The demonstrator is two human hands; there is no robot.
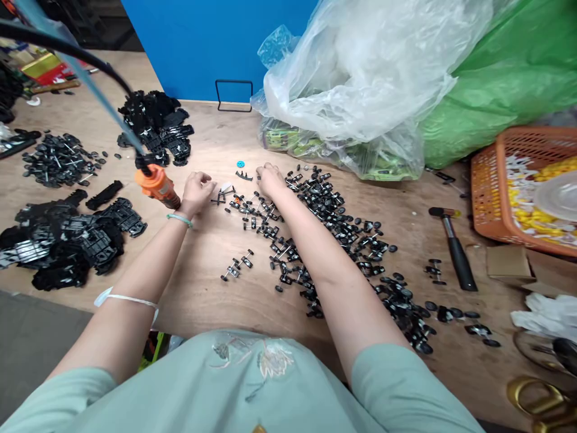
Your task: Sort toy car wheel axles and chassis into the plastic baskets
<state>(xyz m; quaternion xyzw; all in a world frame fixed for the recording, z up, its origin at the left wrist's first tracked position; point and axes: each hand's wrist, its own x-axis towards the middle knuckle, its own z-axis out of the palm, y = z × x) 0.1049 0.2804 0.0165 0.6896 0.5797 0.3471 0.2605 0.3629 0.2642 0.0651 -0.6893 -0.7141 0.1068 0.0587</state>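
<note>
My left hand (197, 191) is at the middle left of the table, its fingers loosely bent and apart, with nothing visible in them. Just right of it lie thin black plastic strips (224, 194). My right hand (270, 180) rests at the upper edge of a pile of black wheel-and-axle sets (327, 207). Its fingers are closed downward, and a tiny dark bit shows at the tips. Left of those fingertips are a curved black plastic piece (244, 175) and a blue toothed disc (240, 163). An orange power screwdriver (157, 186) hangs beside my left wrist.
Black plastic chassis parts (81, 234) are heaped at left, with more wheel sets (63, 157) behind. Clear bags hold green car bodies (342, 150) at the back. A hammer (455, 249) and an orange basket (500, 198) are at right. A blue panel (216, 48) stands behind.
</note>
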